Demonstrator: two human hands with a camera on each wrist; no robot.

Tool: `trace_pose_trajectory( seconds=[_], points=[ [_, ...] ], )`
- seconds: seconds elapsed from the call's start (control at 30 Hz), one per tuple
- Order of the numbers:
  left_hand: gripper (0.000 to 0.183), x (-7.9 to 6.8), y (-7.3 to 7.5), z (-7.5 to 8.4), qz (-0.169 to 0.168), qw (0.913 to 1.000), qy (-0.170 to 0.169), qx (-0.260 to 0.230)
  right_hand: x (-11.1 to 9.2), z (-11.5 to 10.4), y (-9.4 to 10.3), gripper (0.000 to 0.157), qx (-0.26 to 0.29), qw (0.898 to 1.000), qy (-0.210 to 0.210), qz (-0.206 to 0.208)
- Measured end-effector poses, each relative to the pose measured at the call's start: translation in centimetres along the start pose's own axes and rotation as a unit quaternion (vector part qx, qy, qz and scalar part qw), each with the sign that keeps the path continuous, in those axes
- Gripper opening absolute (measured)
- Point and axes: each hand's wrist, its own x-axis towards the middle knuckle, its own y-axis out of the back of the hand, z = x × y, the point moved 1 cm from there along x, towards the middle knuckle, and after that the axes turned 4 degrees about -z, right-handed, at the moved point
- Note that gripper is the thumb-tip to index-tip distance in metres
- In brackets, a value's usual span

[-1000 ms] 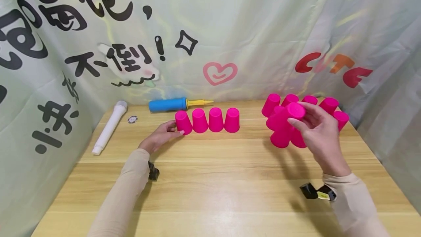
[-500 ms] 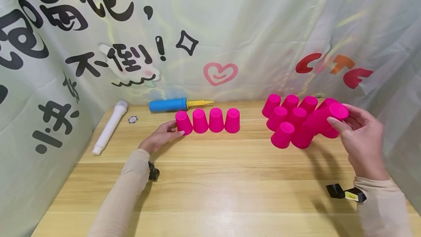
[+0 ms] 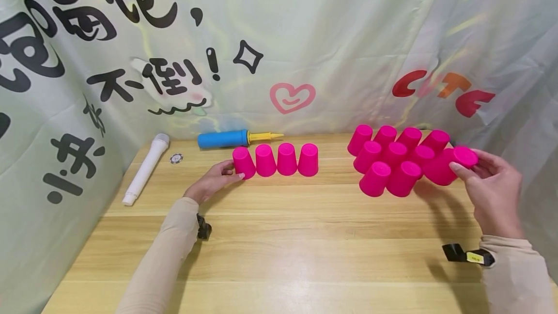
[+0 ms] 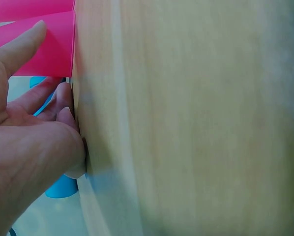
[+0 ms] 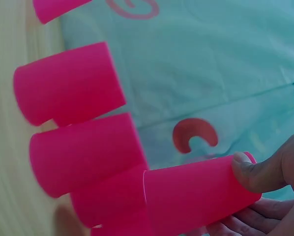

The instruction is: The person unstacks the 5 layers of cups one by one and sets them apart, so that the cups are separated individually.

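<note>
Four-sided views aside, a row of several upside-down pink cups (image 3: 286, 160) stands mid-table. My left hand (image 3: 212, 180) is at the leftmost cup (image 3: 244, 163), thumb in front and fingers round its far side; the left wrist view shows the thumb (image 4: 26, 46) lying across that cup (image 4: 48, 54). My right hand (image 3: 497, 193) holds a tilted pink cup (image 3: 464, 157) near its base, its mouth facing down and left. This cup is at the right end of a cluster of upside-down pink cups (image 3: 394, 155) and hides part of what lies behind it.
A blue pump (image 3: 222, 138) with a yellow nozzle lies behind the row. To the left are a white tube-like stick (image 3: 146, 168) and a small round chip (image 3: 176, 158). A printed curtain (image 3: 348, 52) encloses the wooden table (image 3: 283, 246).
The right hand has carried its cup rightward across the cluster and lower, uncovering the front cups. The left hand stays at the same cup.
</note>
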Motion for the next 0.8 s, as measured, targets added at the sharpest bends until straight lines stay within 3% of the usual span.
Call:
trace_pose_trajectory(
  seconds=[0.2, 0.37, 0.43, 0.67, 0.8],
  points=[
    [0.070, 0.0, 0.0, 0.1, -0.003, 1.0000, -0.001, -0.007, 1.0, 1.7, 0.6, 0.066, -0.021, 0.999, -0.026, -0.016],
    [0.069, 0.0, 0.0, 0.1, -0.004, 1.0000, 0.002, -0.008, 1.7, 2.8, 0.7, 0.065, -0.106, 0.993, -0.037, -0.026],
    [0.070, -0.1, 0.0, 0.1, -0.003, 1.0000, 0.004, -0.007, 1.9, 3.1, 0.8, 0.072, -0.144, 0.988, -0.042, -0.031],
    [0.070, 0.1, 0.0, 0.0, -0.005, 1.0000, -0.001, -0.007, 2.3, 4.3, 0.2, 0.076, -0.160, 0.985, -0.049, -0.034],
    [0.069, 0.0, 0.0, 0.2, -0.005, 1.0000, -0.002, -0.006, 2.3, 5.0, -0.2, 0.067, -0.165, 0.984, -0.040, -0.047]
  ],
)
